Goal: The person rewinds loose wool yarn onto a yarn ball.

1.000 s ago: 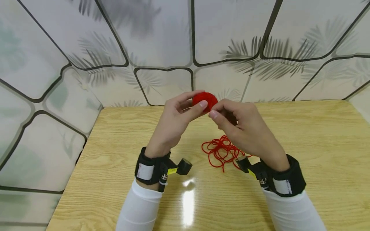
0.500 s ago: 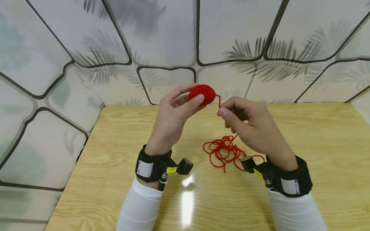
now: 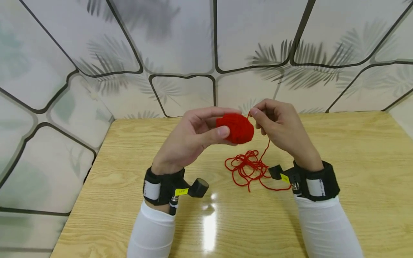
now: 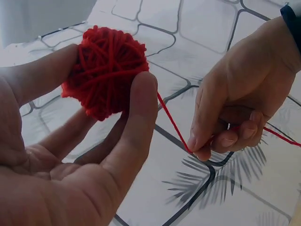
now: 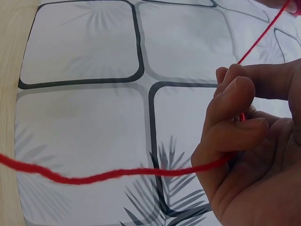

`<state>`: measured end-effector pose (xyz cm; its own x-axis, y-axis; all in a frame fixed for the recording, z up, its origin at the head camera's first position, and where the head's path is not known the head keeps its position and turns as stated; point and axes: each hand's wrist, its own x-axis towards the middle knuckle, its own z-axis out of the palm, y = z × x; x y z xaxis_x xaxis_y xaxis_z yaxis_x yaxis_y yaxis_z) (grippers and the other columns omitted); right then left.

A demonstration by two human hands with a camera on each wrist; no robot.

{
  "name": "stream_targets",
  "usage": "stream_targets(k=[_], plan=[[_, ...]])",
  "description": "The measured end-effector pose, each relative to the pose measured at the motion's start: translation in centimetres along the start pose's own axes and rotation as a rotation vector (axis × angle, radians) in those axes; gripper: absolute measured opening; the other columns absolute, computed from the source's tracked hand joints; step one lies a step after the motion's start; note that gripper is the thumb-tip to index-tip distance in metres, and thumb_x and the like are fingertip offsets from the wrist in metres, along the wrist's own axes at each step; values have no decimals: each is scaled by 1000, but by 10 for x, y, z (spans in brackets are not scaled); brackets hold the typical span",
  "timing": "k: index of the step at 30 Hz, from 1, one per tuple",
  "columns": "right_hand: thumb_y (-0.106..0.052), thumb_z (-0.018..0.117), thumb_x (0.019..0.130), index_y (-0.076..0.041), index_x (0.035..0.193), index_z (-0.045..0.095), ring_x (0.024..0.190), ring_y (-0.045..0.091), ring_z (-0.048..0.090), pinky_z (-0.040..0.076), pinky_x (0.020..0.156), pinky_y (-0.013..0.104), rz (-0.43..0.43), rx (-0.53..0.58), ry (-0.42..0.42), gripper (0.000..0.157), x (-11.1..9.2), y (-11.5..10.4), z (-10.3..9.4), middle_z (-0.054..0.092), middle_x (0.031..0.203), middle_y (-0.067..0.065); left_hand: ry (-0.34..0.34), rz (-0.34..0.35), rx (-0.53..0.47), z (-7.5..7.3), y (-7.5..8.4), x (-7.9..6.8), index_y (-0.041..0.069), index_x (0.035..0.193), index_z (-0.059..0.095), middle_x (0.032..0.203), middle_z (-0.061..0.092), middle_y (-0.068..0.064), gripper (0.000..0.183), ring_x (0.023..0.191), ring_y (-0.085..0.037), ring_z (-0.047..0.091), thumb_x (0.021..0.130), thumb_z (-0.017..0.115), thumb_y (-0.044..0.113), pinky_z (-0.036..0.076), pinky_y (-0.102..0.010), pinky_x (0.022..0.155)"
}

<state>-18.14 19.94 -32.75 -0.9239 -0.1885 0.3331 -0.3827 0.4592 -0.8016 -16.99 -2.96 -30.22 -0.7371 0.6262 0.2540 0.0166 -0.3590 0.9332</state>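
My left hand [image 3: 196,136] grips a ball of red yarn [image 3: 237,129] between thumb and fingers, held up over the far part of the table. To its right, my right hand [image 3: 277,122] pinches the strand between thumb and forefinger. In the left wrist view a short taut length of yarn [image 4: 173,123] runs from the ball [image 4: 110,70] to those fingertips. The strand passes through the curled fingers of the right hand and leaves as a loose tail [image 5: 117,174] in the right wrist view. It drops to a tangled heap of red yarn [image 3: 246,166] on the tabletop.
The light wooden table [image 3: 129,161] reaches back to a pale wall [image 3: 184,96] with dark stone-like outlines and grey leaf prints. Each wrist wears a black strap with a small camera [image 3: 198,188]. A bright light reflection lies on the near tabletop.
The left hand has come down and nearer, turning the ball. The right hand first drew away to the right, then rose. More of the strand now shows between the right hand and the heap.
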Motion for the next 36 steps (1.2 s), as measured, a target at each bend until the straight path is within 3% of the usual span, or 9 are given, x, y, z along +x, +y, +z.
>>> stream_targets(k=[4, 9, 14, 20, 23, 27, 29, 33, 36], plan=[[-29, 54, 92, -9, 92, 60, 56, 20, 48, 39, 46, 29, -23, 4, 61, 20, 0, -3, -1, 52, 69, 8, -5, -49, 158, 2, 2, -3, 4, 119, 59, 112, 61, -15, 36, 97, -33, 61, 85, 64, 13, 46, -46, 86], [-22, 55, 92, -6, 91, 61, 55, 19, 46, 36, 45, 28, -78, 38, 141, 17, -3, -17, -2, 52, 67, 8, 1, -130, 481, 4, -1, -2, 14, 114, 63, 105, 63, -3, 35, 86, -22, 64, 81, 69, 25, 50, -36, 77], [-15, 57, 90, -9, 90, 63, 53, 16, 45, 36, 44, 26, -200, 62, 124, 8, -15, -42, 3, 52, 67, 1, 246, -170, 662, 2, -11, 4, 17, 111, 61, 102, 61, 1, 34, 83, -16, 63, 81, 68, 31, 51, -30, 72], [-12, 59, 88, -20, 91, 61, 53, 7, 41, 33, 44, 24, -374, 34, -132, 8, -26, -58, 18, 49, 70, -10, 448, -33, 473, -4, -19, 11, 12, 115, 58, 106, 62, -5, 37, 89, -20, 63, 82, 68, 26, 50, -34, 78], [-13, 59, 89, -23, 90, 59, 55, 5, 42, 34, 45, 24, -427, 56, -211, 9, -26, -58, 24, 48, 70, -12, 455, 49, 212, -7, -19, 14, 4, 119, 54, 112, 60, -14, 40, 97, -26, 62, 83, 67, 17, 47, -36, 86], [-10, 58, 89, -22, 91, 60, 58, 8, 47, 39, 47, 27, -387, 188, -291, 12, -22, -47, 25, 54, 73, -7, 359, 110, -184, -11, -16, 15, -2, 124, 49, 121, 54, -21, 44, 103, -30, 59, 85, 64, 14, 40, -40, 96], [-5, 57, 88, -17, 91, 61, 58, 12, 48, 41, 48, 30, -321, 298, -316, 13, -18, -38, 23, 57, 75, -1, 284, 111, -290, -13, -14, 13, -2, 126, 47, 122, 53, -20, 46, 102, -30, 59, 87, 61, 17, 36, -42, 99], [2, 55, 86, -4, 93, 60, 58, 21, 47, 41, 48, 33, -184, 505, -266, 10, -11, -20, 18, 57, 78, 12, 150, 58, -346, -14, -10, 9, 0, 125, 50, 117, 56, -14, 47, 101, -26, 56, 87, 63, 25, 37, -43, 98], [1, 57, 86, 2, 96, 59, 59, 24, 45, 39, 48, 33, -128, 577, -144, 10, -6, -13, 16, 55, 79, 18, 66, 6, -264, -13, -6, 5, 2, 119, 54, 117, 56, -15, 43, 103, -29, 55, 84, 66, 24, 40, -44, 95]])
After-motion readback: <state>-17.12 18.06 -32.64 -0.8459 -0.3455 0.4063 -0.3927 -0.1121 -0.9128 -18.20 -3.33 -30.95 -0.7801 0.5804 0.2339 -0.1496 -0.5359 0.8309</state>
